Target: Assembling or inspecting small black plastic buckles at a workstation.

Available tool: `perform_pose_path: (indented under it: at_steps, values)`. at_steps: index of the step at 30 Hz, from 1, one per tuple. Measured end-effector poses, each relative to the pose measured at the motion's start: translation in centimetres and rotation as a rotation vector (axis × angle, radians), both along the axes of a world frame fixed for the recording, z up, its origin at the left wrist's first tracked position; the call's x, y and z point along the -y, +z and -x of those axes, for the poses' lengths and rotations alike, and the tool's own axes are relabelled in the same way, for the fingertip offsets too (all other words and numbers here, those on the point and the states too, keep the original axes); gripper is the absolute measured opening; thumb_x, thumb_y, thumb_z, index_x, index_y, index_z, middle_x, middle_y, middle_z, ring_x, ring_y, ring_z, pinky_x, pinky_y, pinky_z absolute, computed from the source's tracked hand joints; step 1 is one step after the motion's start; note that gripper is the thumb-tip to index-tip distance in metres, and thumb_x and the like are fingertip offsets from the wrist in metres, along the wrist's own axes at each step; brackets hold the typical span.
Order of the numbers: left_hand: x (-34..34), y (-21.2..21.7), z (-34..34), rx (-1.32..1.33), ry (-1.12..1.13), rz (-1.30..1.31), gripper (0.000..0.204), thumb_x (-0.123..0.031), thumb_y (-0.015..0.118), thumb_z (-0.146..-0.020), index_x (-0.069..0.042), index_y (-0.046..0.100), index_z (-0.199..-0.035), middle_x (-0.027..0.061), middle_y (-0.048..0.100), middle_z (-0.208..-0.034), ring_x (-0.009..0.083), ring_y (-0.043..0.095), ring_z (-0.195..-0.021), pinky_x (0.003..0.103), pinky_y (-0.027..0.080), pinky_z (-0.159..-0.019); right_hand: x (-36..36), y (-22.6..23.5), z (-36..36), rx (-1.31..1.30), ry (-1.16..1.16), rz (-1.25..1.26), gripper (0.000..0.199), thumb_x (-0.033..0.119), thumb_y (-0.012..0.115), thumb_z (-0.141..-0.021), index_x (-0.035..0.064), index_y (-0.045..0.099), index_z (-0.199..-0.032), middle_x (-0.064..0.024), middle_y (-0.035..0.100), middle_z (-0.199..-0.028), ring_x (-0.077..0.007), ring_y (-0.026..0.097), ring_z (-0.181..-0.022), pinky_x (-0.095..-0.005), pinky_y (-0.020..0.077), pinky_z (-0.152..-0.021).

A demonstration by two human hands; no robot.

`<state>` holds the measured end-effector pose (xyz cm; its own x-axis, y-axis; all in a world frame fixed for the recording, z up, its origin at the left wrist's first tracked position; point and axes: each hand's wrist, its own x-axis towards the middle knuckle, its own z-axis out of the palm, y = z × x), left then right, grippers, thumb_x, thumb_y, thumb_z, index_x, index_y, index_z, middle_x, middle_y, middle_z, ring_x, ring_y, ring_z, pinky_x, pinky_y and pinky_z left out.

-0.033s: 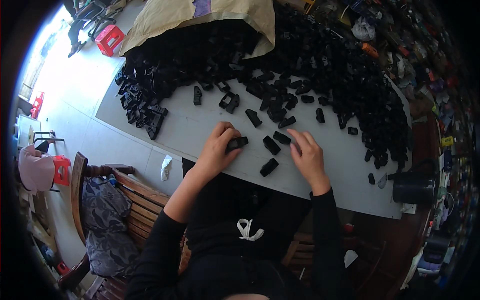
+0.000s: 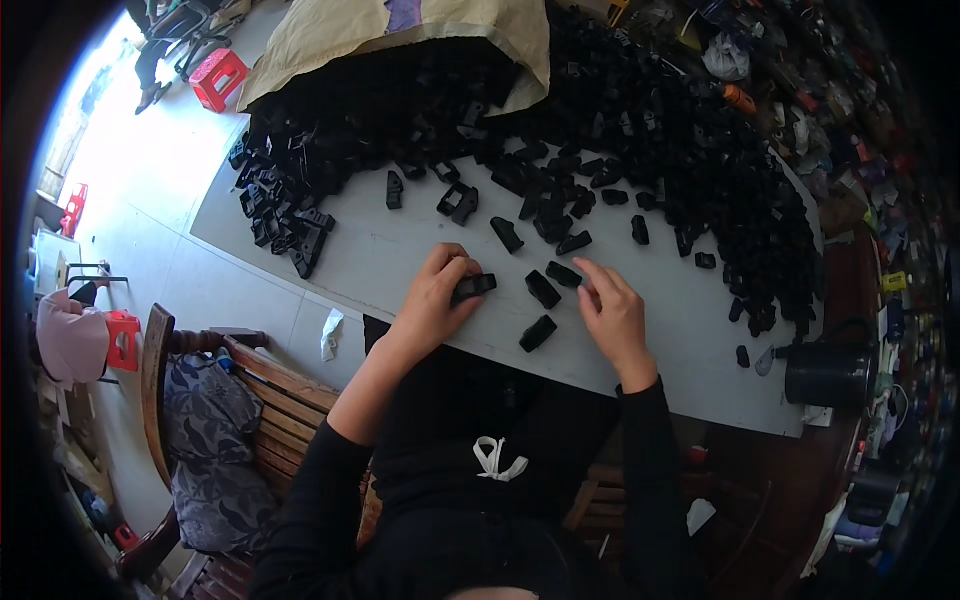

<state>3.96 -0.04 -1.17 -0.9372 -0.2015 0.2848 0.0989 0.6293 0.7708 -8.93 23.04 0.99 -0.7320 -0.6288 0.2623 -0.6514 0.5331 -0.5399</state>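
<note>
My left hand [image 2: 436, 291] is closed around a small black plastic part [image 2: 474, 288], held low over the front of the light grey table [image 2: 400, 265]. To its right, my right hand [image 2: 616, 314] has its fingers apart and nothing between them. Its fingertips are right beside another black part [image 2: 563, 274]; whether they touch it I cannot tell. Between my hands lie two more loose black parts, one upper [image 2: 543, 290] and one nearer me [image 2: 538, 334].
A large heap of black parts [image 2: 690, 180] covers the table's back and right side. Some spill from a tan sack [image 2: 400, 45]. A black mug-like container [image 2: 830, 376] stands at the right. A wooden bench [image 2: 285, 430] with a cushion [image 2: 212, 400] is at the left.
My right hand has shifted very slightly to the left. My left hand and the loose parts look the same.
</note>
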Motion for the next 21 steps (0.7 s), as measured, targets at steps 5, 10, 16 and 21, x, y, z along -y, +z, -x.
perform_pose_path:
  at_steps: [5,10,16,21]
  values:
    - [-0.3,0.1,-0.3,0.004,0.016,-0.022,0.041,-0.002,0.076,-0.071,-0.004,0.061,-0.109,0.0139,0.051,-0.117,0.0308,0.056,-0.107,0.036,0.049,-0.091,1.2,-0.3,-0.9,-0.136,-0.027,0.011,0.031,0.000,0.063,-0.083,0.0095,0.067,-0.112,-0.0074,0.063,-0.087,-0.0216,0.062,-0.064,-0.0319,0.0500,-0.059]
    - [0.2,0.2,-1.5,-0.025,0.074,0.051,0.046,-0.004,0.076,-0.072,-0.004,0.058,-0.114,0.0150,0.050,-0.116,0.0333,0.052,-0.109,0.039,0.046,-0.092,0.9,0.4,-0.6,-0.112,-0.005,-0.009,0.029,-0.005,0.059,-0.083,0.0085,0.069,-0.107,-0.0083,0.063,-0.094,-0.0228,0.063,-0.070,-0.0323,0.0511,-0.063]
    - [-1.2,1.7,-1.7,0.106,0.116,0.194,0.038,-0.016,0.076,-0.075,-0.007,0.060,-0.108,0.0116,0.055,-0.104,0.0297,0.057,-0.098,0.039,0.049,-0.079,0.7,-0.1,1.4,-0.023,0.220,-0.053,0.041,-0.016,0.052,-0.078,0.0089,0.069,-0.105,-0.0112,0.059,-0.106,-0.0273,0.065,-0.084,-0.0342,0.0527,-0.070]
    - [-2.3,1.6,-1.3,0.243,0.109,0.347,0.027,-0.023,0.072,-0.079,-0.008,0.060,-0.098,0.0096,0.057,-0.094,0.0285,0.060,-0.088,0.039,0.049,-0.069,0.5,0.3,0.8,-0.050,0.188,-0.077,0.042,-0.013,0.056,-0.076,0.0098,0.066,-0.110,-0.0091,0.060,-0.098,-0.0291,0.064,-0.083,-0.0357,0.0522,-0.069]
